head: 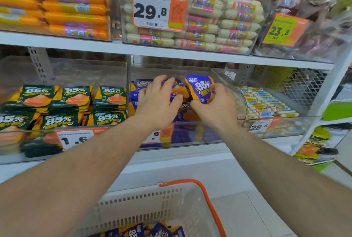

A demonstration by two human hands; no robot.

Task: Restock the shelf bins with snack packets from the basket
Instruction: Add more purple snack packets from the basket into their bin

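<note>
Both my hands reach into the clear middle shelf bin (pixel 192 134), which holds purple-and-orange "85%" snack packets. My left hand (pixel 159 98) lies over the packets in the bin (pixel 140 84), fingers spread and slightly bent on them. My right hand (pixel 217 103) pinches one purple packet (pixel 201 89) and holds it upright at the bin's right side. Below, the white basket (pixel 152 204) with an orange handle (pixel 207 200) holds several more purple packets (pixel 158 230).
The left bin holds green "85%" packets (pixel 62 103) behind a 1.6 price tag. The right bin holds small white sausage sticks (pixel 266 103). The upper shelf (pixel 171 51) carries orange sausages (pixel 72 8), white sausages and price tags.
</note>
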